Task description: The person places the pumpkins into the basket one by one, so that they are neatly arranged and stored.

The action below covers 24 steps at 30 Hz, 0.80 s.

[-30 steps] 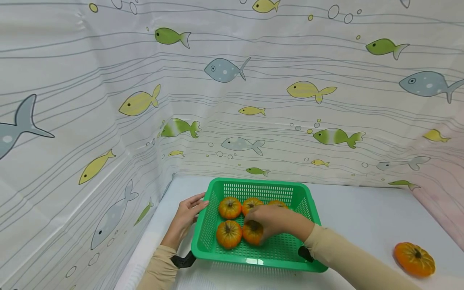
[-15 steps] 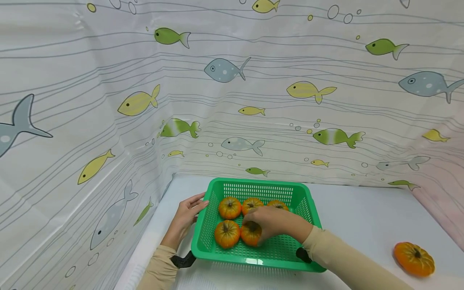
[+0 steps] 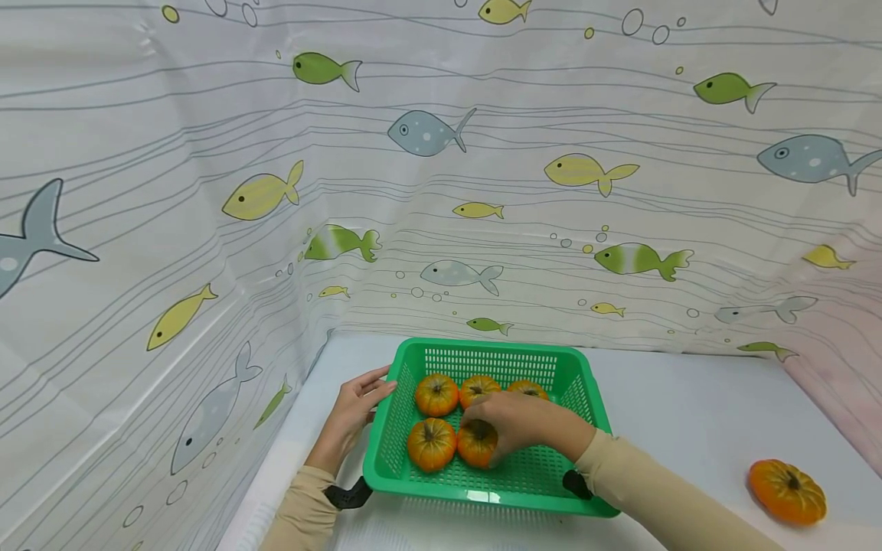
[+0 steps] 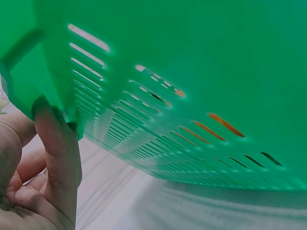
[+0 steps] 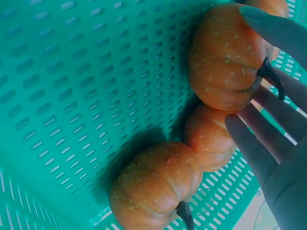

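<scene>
In the head view a green plastic basket (image 3: 482, 499) with slotted walls stands on the white table. Several small orange pumpkins sit in it, including a front-left one (image 3: 432, 445). My left hand (image 3: 353, 417) grips the basket's left rim, the thumb over the edge; the left wrist view shows bent fingers (image 4: 56, 148) at the rim. Reaching in from the right, my right hand (image 3: 525, 419) holds a pumpkin (image 3: 475, 446) in the front row. The right wrist view shows thumb and fingers spread around this pumpkin (image 5: 225, 57), beside its dark stem.
Another orange pumpkin (image 3: 787, 492) lies on the table (image 3: 682, 428) to the right, outside the basket. Behind rises a white sheet (image 3: 524, 252) printed with fish, which also covers the left side. The right forearm (image 3: 661, 490) crosses the basket's right front corner.
The front-row pumpkins have shifted slightly left in the basket, with my right hand on one of them. Over the last half second almost nothing moves; my left hand stays on the rim.
</scene>
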Available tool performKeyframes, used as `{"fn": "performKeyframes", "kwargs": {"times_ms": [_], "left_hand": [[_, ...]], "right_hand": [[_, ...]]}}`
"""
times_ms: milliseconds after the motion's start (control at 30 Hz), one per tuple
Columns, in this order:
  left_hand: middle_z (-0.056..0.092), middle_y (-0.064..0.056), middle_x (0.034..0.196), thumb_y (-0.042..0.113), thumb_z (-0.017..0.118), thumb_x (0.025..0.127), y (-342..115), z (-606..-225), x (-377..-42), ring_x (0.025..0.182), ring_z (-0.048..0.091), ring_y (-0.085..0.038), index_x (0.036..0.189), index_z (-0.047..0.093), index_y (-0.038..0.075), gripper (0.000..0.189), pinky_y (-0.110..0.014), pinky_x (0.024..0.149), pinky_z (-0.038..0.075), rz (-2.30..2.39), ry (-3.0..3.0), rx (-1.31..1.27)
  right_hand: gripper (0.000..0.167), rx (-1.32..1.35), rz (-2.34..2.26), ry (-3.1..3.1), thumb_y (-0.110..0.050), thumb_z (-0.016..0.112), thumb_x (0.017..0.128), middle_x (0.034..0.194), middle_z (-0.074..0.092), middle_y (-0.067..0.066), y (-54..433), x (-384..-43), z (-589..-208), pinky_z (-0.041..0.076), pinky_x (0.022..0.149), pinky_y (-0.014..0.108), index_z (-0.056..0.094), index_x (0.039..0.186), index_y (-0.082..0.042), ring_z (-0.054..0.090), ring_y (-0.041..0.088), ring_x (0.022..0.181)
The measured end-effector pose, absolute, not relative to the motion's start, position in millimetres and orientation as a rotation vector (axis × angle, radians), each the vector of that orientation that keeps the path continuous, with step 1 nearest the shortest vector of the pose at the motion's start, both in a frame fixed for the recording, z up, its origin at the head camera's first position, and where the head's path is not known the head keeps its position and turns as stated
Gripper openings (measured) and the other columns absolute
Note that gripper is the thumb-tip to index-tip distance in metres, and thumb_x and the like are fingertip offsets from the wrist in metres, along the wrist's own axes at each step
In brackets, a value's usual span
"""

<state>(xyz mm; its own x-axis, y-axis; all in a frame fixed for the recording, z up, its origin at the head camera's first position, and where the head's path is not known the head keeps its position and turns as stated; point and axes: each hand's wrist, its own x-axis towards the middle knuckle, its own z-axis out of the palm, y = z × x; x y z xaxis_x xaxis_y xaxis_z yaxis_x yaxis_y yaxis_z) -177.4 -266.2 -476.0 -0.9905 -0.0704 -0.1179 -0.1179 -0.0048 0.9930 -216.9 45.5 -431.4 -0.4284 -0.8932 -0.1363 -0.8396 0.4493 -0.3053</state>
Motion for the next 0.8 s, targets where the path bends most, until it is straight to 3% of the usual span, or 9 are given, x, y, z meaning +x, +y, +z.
{"fn": "performKeyframes", "kwargs": {"times_ms": [533,800], "left_hand": [[0.069,0.002,0.095,0.019,0.073,0.098,-266,-475,-177,0.075,0.071,-0.007,0.148,0.056,0.007,0.054,-0.027,0.064,0.064,2.189,2.203,-0.221],[0.067,0.002,0.095,0.02,0.073,0.099,-266,-475,-177,0.075,0.071,-0.007,0.149,0.055,0.007,0.055,-0.027,0.064,0.063,2.184,2.204,-0.21]], "right_hand": [[0.062,-1.448,-0.376,2.446,-0.031,0.094,0.074,0.131,0.07,-0.001,54,-218,-417,0.058,0.095,0.027,0.07,0.13,-0.015,0.066,0.012,0.112],[0.066,-1.403,-0.411,2.5,-0.033,0.092,0.078,0.14,0.067,0.003,68,-220,-405,0.054,0.109,0.043,0.067,0.135,-0.011,0.063,0.024,0.128]]}}
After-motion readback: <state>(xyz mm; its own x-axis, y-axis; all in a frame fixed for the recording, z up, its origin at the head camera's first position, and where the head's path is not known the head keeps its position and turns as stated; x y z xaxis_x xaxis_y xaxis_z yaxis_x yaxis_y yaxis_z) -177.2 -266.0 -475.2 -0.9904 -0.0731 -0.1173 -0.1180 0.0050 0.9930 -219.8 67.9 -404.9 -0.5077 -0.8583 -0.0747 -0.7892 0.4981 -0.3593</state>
